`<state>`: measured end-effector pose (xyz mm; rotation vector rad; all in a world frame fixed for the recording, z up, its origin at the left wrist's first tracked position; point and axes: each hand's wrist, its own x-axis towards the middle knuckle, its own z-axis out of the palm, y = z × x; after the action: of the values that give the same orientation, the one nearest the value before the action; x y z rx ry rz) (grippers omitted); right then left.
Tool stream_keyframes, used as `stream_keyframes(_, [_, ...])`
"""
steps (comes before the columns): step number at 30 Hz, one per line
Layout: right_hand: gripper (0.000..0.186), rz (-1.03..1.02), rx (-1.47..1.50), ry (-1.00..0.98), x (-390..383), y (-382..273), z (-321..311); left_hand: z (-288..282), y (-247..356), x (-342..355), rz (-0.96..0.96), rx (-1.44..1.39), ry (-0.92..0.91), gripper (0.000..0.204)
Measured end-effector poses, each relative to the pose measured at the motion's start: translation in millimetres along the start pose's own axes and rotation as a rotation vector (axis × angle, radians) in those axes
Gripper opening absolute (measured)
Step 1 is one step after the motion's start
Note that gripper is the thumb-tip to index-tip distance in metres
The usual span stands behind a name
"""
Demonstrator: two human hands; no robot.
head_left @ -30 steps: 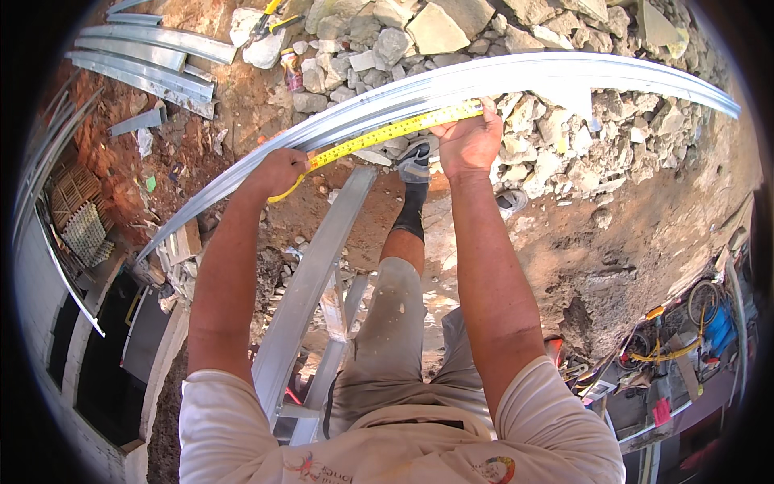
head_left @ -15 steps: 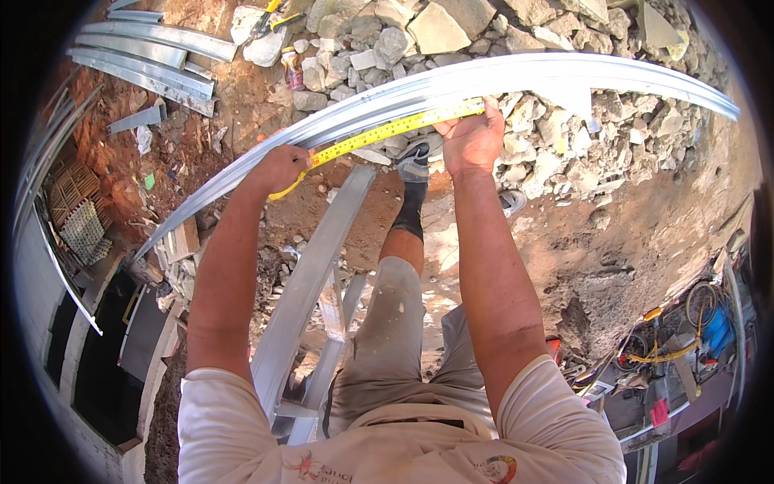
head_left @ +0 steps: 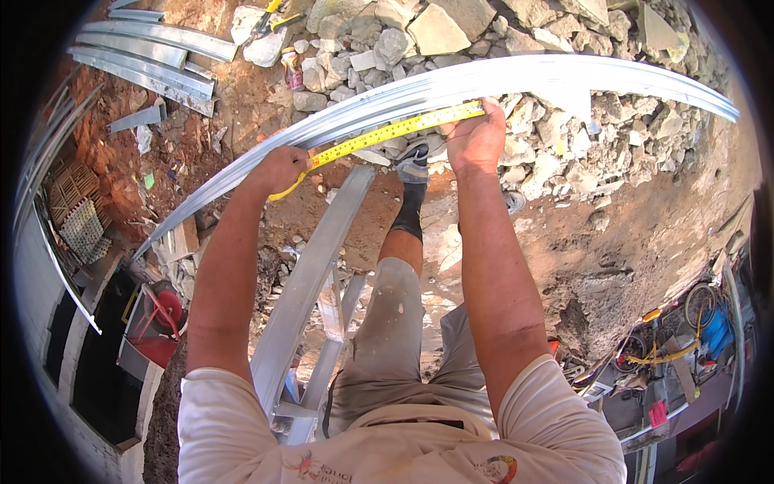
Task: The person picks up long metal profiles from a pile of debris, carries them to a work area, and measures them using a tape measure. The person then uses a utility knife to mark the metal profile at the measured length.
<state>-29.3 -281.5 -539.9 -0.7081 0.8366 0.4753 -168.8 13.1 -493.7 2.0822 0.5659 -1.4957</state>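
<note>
A yellow tape measure blade is stretched between my two hands, along the near edge of long, shiny metal profiles. My left hand is closed around the blade, with a short loop of yellow tape curling out below the fist. The tape's case does not show. Over on the right, my right hand pinches the other end of the blade between thumb and fingers, right beside the profiles. Below the tape, a grey metal beam slants up next to my leg.
Broken concrete rubble lies beyond and beneath the profiles. More metal pieces are stacked at the far left. A red wheelbarrow stands at the lower left. Cables and a bicycle-like wheel are at the right.
A red wheelbarrow has come into sight at the lower left. Both hands keep nearly the same place and grip on the tape; my right hand has shifted only slightly.
</note>
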Motion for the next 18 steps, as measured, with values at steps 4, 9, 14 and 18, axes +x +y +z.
stream_keyframes(4, [0.032, -0.012, -0.037, 0.043, 0, -4, 6, 1, -6, 4, 0.031, 0.004, -0.006, 0.028])
stream_keyframes(9, [0.031, -0.018, -0.083, 0.131, 13, 1, -2, 12, -11, 2, 0.045, -0.066, 0.012, 0.027])
stream_keyframes(14, [0.033, -0.075, -0.172, 0.228, 4, -2, 8, 22, -9, -3, 0.082, -0.013, -0.003, 0.030])
stream_keyframes(18, [0.025, -0.200, -0.658, 0.157, 13, -2, -23, 32, -14, -14, 0.088, -0.054, -0.031, 0.031])
